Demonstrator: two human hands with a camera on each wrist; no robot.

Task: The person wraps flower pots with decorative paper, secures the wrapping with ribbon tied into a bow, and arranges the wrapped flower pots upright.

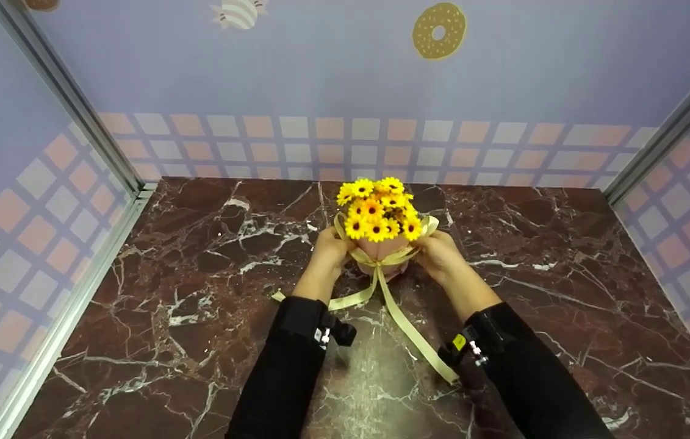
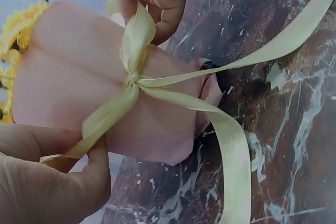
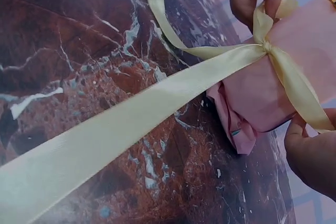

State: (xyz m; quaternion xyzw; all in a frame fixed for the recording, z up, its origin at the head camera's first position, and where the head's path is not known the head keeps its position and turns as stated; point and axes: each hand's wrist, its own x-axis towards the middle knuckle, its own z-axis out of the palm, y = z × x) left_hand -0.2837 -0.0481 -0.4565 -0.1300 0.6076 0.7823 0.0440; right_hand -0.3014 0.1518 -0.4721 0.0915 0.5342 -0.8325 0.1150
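A small bouquet of yellow flowers [image 1: 376, 210] with dark centres stands wrapped in pink paper [image 2: 79, 61]. A pale yellow ribbon [image 3: 131, 114] circles the wrapping, tied in a bow with a knot [image 2: 132, 78] at the front. My left hand [image 1: 329, 251] pinches the left loop [image 2: 105, 116] of the bow between thumb and fingers. On the other side my right hand [image 1: 440, 257] pinches the right loop [image 3: 296, 85]. Two long ribbon tails run from the knot onto the tabletop, one leftward, one toward me on the right. The bouquet's far side is hidden.
The bouquet rests on a dark red marbled tabletop [image 1: 198, 341] with white veins. A lilac back wall [image 1: 332, 73] with pink and white squares rises behind it. Side panels [image 1: 9, 231] with metal edge strips border the tabletop on left and right.
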